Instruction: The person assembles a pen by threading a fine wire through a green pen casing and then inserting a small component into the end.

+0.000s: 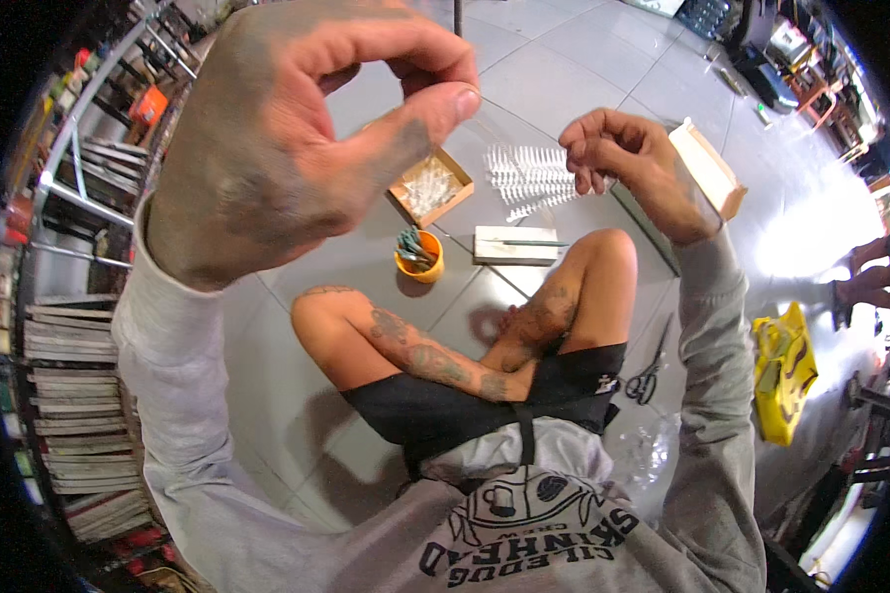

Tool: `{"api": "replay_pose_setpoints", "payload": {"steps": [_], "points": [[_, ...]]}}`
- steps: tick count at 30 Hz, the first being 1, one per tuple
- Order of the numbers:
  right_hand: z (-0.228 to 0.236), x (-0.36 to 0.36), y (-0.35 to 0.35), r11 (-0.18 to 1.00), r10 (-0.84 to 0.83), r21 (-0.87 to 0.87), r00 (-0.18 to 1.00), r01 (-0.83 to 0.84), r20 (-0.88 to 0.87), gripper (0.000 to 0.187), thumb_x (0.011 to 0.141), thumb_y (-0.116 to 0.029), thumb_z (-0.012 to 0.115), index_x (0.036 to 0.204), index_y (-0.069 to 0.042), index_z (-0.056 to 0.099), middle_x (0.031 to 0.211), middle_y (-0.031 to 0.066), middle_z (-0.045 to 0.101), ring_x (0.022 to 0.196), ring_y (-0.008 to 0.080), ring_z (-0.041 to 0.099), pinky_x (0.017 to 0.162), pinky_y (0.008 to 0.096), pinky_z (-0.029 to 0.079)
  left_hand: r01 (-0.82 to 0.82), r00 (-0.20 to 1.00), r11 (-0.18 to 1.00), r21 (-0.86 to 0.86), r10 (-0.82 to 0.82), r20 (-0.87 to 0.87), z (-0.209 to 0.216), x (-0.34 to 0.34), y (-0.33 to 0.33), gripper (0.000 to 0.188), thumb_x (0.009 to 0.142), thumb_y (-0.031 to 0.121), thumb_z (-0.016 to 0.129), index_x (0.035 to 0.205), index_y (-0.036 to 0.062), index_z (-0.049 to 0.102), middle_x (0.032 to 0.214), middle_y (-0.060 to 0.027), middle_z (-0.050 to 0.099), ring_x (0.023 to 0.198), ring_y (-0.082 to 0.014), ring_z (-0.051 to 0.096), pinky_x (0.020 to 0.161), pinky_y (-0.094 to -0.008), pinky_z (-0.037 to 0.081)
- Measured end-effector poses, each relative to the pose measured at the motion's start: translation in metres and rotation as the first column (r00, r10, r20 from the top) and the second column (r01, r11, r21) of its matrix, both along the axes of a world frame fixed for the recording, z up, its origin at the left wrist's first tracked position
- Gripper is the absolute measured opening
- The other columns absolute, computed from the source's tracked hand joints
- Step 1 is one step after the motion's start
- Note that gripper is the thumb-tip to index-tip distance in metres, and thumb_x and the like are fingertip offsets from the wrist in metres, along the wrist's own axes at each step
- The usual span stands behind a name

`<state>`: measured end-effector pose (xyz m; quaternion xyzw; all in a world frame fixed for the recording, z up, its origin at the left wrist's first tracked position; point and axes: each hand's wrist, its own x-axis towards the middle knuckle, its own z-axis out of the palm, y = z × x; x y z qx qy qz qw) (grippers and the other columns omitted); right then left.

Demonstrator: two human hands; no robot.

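Hands raised, left hand (297, 128) pinching, right hand (628, 158) curled, thread between unseen

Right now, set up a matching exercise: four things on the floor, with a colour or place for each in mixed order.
Things:
1. small cup of tools
2. plastic bag
3. scissors
4. shallow cardboard box of clear bits

Descriptions:
A. yellow, far to the person's right
B. orange, ahead of the crossed legs
C. brown, just beyond the cup
D. dark handles, beside the right thigh

Pairs: 1-B, 2-A, 3-D, 4-C
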<state>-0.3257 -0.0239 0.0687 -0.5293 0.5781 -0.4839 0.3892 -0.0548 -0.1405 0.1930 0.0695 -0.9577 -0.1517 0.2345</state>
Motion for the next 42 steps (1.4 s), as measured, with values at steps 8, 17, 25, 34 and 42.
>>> {"api": "replay_pose_setpoints", "payload": {"steps": [8,17,25,34,42], "points": [[-0.042,0.087,0.020,0.919,-0.052,-0.261,0.745,0.297,0.665,0.026,0.096,-0.014,0.060,0.117,0.001,0.057,0.102,0.0119,0.065,0.088,0.0185,0.066,0.076,0.0320,0.054,-0.140,0.983,0.961,0.238,0.105,0.154,0.038,-0.008,-0.013,0.022,0.092,0.020,0.072,0.101,0.0003,0.069,0.080,0.0031,0.061,0.075,-0.0054,0.056,0.073,-0.0235,0.047],[-0.018,0.120,-0.003,0.795,0.010,-0.360,0.583,0.488,0.812,0.034,0.093,-0.005,0.067,0.122,0.001,0.052,0.111,0.0114,0.063,0.093,0.0193,0.066,0.080,0.0320,0.055,-0.387,0.903,0.890,0.241,0.313,0.295,0.073,-0.019,-0.004,0.028,0.090,0.026,0.075,0.105,0.0026,0.071,0.090,0.0014,0.066,0.079,-0.0050,0.057,0.067,-0.0208,0.045],[-0.016,0.118,-0.011,0.819,0.070,-0.355,0.535,0.452,0.842,0.024,0.096,-0.008,0.063,0.116,0.004,0.055,0.102,0.0167,0.067,0.085,0.0203,0.070,0.076,0.0333,0.059,-0.350,0.918,0.916,0.196,0.294,0.267,0.072,-0.019,-0.009,0.028,0.090,0.026,0.074,0.103,0.0017,0.071,0.092,0.0006,0.066,0.083,-0.0065,0.058,0.074,-0.0230,0.046],[-0.017,0.112,-0.014,0.825,0.057,-0.333,0.520,0.456,0.853,0.022,0.096,-0.009,0.065,0.112,0.004,0.059,0.099,0.0166,0.069,0.080,0.0191,0.070,0.074,0.0322,0.059,-0.242,0.965,0.926,0.289,0.201,0.166,0.062,-0.024,-0.009,0.022,0.090,0.024,0.075,0.096,0.0025,0.072,0.068,0.0099,0.050,0.057,0.0025,0.032,0.051,-0.0181,0.022],[-0.016,0.112,-0.009,0.814,0.078,-0.356,0.521,0.459,0.850,0.014,0.096,-0.010,0.066,0.104,0.001,0.061,0.094,0.0143,0.068,0.077,0.0181,0.069,0.071,0.0299,0.059,-0.250,0.962,0.920,0.303,0.199,0.188,0.061,-0.023,-0.006,0.024,0.090,0.025,0.075,0.096,0.0022,0.072,0.073,0.0080,0.054,0.060,0.0025,0.034,0.053,-0.0173,0.023]]}}
